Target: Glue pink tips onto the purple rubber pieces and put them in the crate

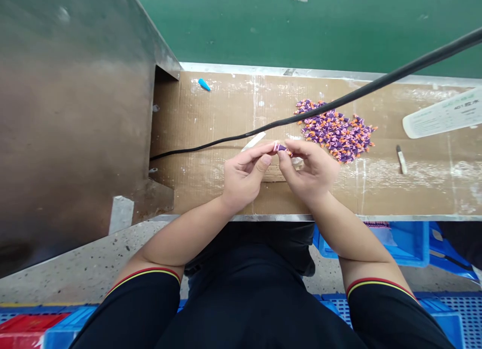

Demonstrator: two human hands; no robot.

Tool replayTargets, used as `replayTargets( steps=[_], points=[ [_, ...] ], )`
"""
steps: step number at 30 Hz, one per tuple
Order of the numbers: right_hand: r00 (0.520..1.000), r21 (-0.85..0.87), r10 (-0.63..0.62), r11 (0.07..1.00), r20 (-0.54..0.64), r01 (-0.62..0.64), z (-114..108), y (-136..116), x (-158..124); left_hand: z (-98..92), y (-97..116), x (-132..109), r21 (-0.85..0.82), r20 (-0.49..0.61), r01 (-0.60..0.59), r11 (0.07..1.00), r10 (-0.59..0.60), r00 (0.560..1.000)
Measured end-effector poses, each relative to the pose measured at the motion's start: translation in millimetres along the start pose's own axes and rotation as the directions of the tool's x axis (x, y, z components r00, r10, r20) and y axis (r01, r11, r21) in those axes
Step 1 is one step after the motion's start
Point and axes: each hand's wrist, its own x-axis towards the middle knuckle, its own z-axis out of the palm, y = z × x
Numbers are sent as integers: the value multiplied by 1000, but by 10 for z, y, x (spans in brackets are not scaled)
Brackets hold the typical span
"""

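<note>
Below the right hand (311,170), a blue crate (408,243) holds something translucent (382,236).

From here I see a cardboard-topped counter (211,113) carrying a heap of small purple-and-orange pieces (335,130), a blue plastic cap (204,85) well left of it, and a white printed card (444,113) and white-tipped dark stick (401,159) to its right.

The fingers (256,154) are hiding most of the small purple piece (282,148), the white printed card (444,114) is running off the right edge with its print too small to read, and the heaped pieces (333,130) are blurring together.
</note>
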Motion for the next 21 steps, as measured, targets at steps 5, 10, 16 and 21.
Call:
replayTargets(
  steps=[5,10,16,21],
  points=[
    [995,69,78,994,57,-82,3,-1,14,-20,-24,-28,22,26,-52,998,51,998],
    [1000,-17,-6,1000,9,6,13,30,35,-58,-86,-38,71,103,-103,992,95,990],
    [998,5,-60,998,-1,60,-8,31,32,-64,-115,-47,29,112,-36,999,32,993],
    [1000,9,-13,1000,16,13,-19,25,26,-28,-120,-59,-1,96,38,999,-37,995]
  ],
)
